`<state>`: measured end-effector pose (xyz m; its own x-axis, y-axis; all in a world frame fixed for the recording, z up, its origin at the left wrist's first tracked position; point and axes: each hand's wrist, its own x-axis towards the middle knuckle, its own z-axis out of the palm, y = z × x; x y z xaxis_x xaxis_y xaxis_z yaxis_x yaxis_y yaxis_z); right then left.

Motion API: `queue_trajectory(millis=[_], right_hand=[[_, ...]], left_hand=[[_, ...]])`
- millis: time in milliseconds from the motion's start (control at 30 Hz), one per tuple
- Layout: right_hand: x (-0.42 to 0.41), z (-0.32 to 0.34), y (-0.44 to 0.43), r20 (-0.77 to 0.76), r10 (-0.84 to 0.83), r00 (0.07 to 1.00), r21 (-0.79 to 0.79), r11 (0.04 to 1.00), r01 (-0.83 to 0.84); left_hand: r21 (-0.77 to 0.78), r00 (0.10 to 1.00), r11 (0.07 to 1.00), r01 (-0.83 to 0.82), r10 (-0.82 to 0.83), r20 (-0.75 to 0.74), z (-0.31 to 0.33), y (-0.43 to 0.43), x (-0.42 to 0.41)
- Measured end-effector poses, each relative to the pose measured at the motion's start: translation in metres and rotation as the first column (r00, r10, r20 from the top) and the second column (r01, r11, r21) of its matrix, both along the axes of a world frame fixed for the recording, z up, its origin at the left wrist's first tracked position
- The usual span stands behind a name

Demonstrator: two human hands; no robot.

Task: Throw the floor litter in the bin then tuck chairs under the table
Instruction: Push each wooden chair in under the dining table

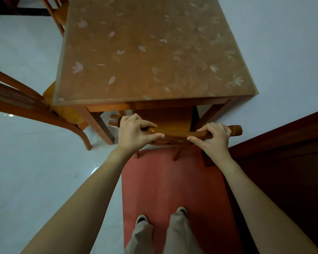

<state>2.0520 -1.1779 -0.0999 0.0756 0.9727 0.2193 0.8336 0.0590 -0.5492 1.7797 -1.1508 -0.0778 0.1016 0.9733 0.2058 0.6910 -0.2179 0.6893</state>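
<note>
Head view: both hands on the top rail point(174, 133) of the near chair point(170, 123). Left hand point(134, 132) closed around the rail's left part, fingers over the top, thumb on the near face. Right hand point(214, 138) closed around the right part, same grip, thumb pointing inward. Rail ends stick out past both hands.

Chair position: seat is mostly under the table point(154, 52), between its two near legs; backrest sits just short of the table edge. Rear chair legs stand on a red mat point(173, 180).

Count:
- Chairs: 3 visible. One gripped, one at the left side point(26, 103) with its seat partly under the table and its back angled away, one at top left point(57, 13), only partly in frame.
- Table: 1, wood, covered by a translucent floral sheet, nothing on it.
- Mat: 1, person's two shoes point(141, 219) on it, beige trousers above.
- Hands: 2, both bare, both arms extended forward.

Floor point(35, 180) is pale glossy tile. Dark wood panel point(283, 162) at right, touching the mat's edge. Can't tell whether it is a door or furniture.
</note>
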Motion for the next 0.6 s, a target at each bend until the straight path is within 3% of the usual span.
queue_trajectory(millis=[600], right_hand=[[0.100,0.007,0.070,-0.008,0.107,0.994,-0.073,0.992,-0.107]], left_hand=[[-0.002,0.997,0.997,-0.080,0.080,-0.005,0.000,0.037,0.097]])
